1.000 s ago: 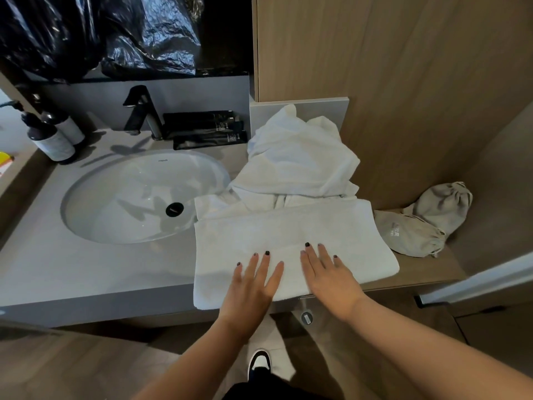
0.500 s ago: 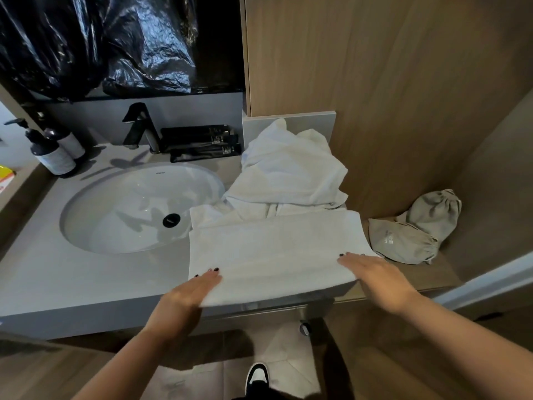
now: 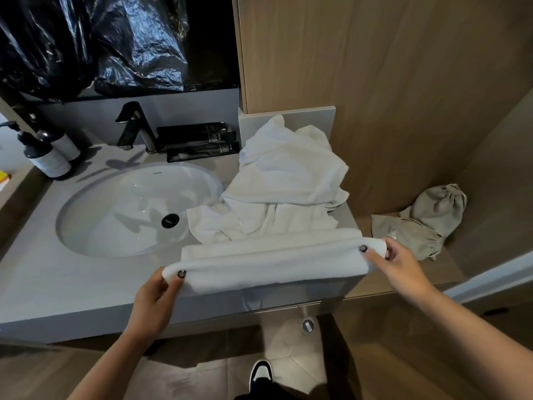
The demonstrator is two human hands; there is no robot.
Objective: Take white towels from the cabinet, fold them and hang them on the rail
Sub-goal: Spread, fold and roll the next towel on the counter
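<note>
Both hands, left hand (image 3: 157, 295) & right hand (image 3: 395, 262), pinch folded towel (image 3: 268, 265) ends at surface front edge; soft, light, floppy w/o end support.

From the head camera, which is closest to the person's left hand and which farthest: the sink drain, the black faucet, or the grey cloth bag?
Measured from the left hand, which grips the folded towel's left end:
1. Sink drain, just above it, in the basin.
2. Black faucet, farther back, behind the sink.
3. Grey cloth bag, far right, on the wooden shelf.
</note>
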